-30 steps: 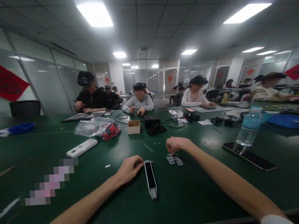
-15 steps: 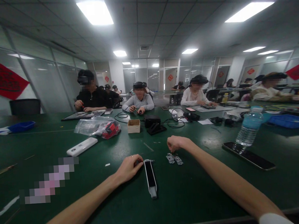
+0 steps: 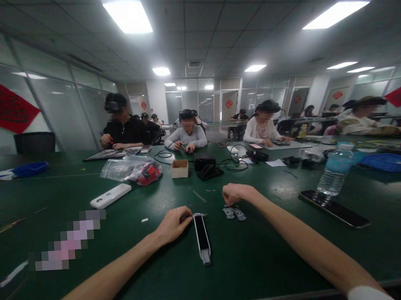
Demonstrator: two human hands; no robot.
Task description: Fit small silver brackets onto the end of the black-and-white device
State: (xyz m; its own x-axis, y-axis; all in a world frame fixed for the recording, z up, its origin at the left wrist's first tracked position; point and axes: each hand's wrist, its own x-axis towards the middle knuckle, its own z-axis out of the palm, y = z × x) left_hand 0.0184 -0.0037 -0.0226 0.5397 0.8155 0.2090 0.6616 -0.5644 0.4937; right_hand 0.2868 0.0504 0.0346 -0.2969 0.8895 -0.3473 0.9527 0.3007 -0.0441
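Observation:
A slim white-framed device with a long black face point(image 3: 202, 236) lies on the green table, its narrow grey end pointing toward me. My left hand point(image 3: 173, 223) rests on the table at its far left corner, thumb and fingers drawn together; what they grip, if anything, is hidden. A small thin piece sticks out to the right of the device's far end. Just behind two small grey metal brackets point(image 3: 234, 212), my right hand point(image 3: 235, 193) is curled with fingertips pointing down. Its fingertips are turned away, so their contents are hidden.
A white oblong device point(image 3: 111, 196) and a plastic bag with red items point(image 3: 134, 171) lie at left. Ahead stand a small box point(image 3: 179, 169) and a black box point(image 3: 204, 162). A water bottle point(image 3: 336, 171) and phone point(image 3: 333, 208) are at right. Co-workers sit opposite.
My right hand has shifted very slightly left and down, staying beside the brackets. My left hand and the slim device keep their places.

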